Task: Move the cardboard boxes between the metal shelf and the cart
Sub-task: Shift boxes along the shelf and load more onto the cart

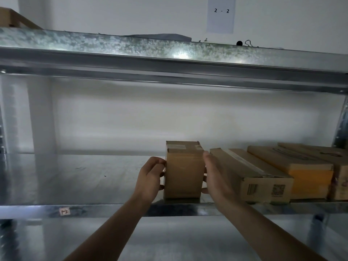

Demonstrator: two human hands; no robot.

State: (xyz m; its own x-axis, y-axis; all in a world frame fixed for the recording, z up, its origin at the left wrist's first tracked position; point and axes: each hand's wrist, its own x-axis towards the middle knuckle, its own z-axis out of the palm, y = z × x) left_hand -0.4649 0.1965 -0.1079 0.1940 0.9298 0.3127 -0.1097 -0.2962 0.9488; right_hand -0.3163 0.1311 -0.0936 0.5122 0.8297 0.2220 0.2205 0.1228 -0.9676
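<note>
A small taped cardboard box stands on the metal shelf near its front edge. My left hand is at the box's left side, fingers curled with the tips touching that face. My right hand lies flat against the box's right side, fingers straight and the thumb under the lower corner. The box sits between both palms and rests on the shelf board. The cart is out of view.
Right of the held box lie a long flat carton, an orange-fronted box and another carton by the right upright. An upper shelf beam runs overhead. A tag is stuck on the front rail.
</note>
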